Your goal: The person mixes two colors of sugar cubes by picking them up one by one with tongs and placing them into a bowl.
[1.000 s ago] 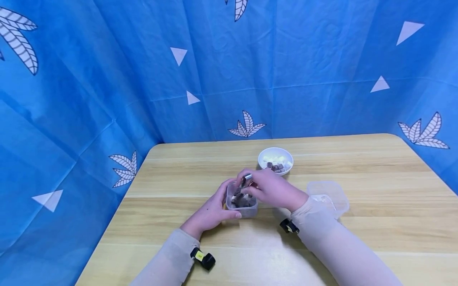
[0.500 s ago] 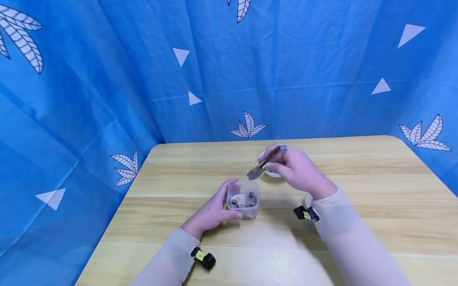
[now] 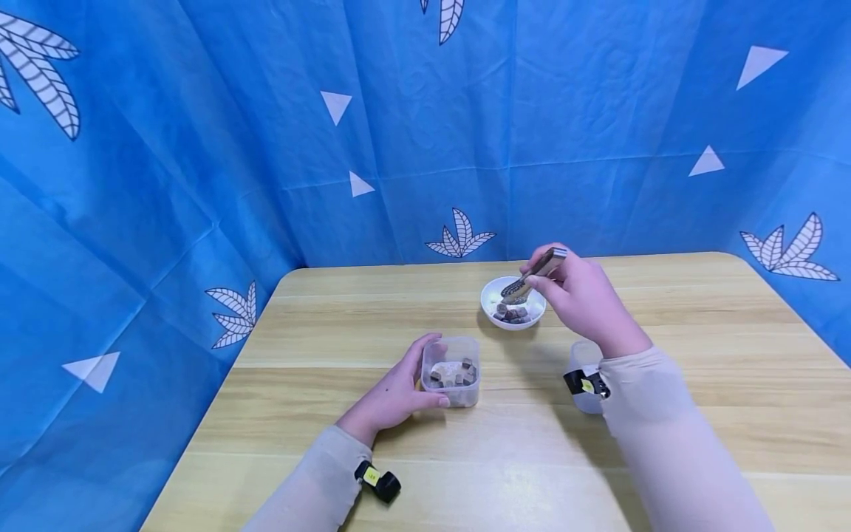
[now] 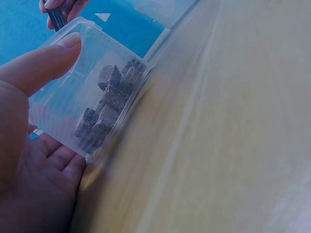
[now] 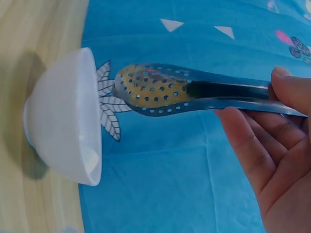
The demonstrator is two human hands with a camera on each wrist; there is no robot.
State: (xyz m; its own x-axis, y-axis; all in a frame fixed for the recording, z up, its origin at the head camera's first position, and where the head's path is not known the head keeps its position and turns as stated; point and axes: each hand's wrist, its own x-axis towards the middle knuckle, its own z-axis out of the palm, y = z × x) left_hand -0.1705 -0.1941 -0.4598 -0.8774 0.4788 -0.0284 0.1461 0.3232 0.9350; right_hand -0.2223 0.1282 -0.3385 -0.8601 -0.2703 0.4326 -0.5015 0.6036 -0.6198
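My left hand (image 3: 392, 395) grips a small clear plastic box (image 3: 451, 372) on the wooden table (image 3: 332, 428); its thumb lies on the box wall (image 4: 68, 43). Brown and pale cubes (image 4: 109, 104) lie inside the box. My right hand (image 3: 585, 303) holds metal perforated tongs (image 3: 532, 275), their tips hanging just above a white bowl (image 3: 513, 303). The bowl holds several brown and white cubes (image 3: 510, 313). In the right wrist view the tongs (image 5: 160, 90) hover close to the rim of the bowl (image 5: 68, 116), with nothing between their tips.
A clear lid or second container (image 3: 583, 369) lies on the table under my right wrist, partly hidden by the sleeve. Blue patterned cloth (image 3: 425, 125) walls in the table at the back and both sides.
My right hand lifted the tongs out of the clear box and carried them back and right, over the white bowl. The left hand kept its hold on the box.
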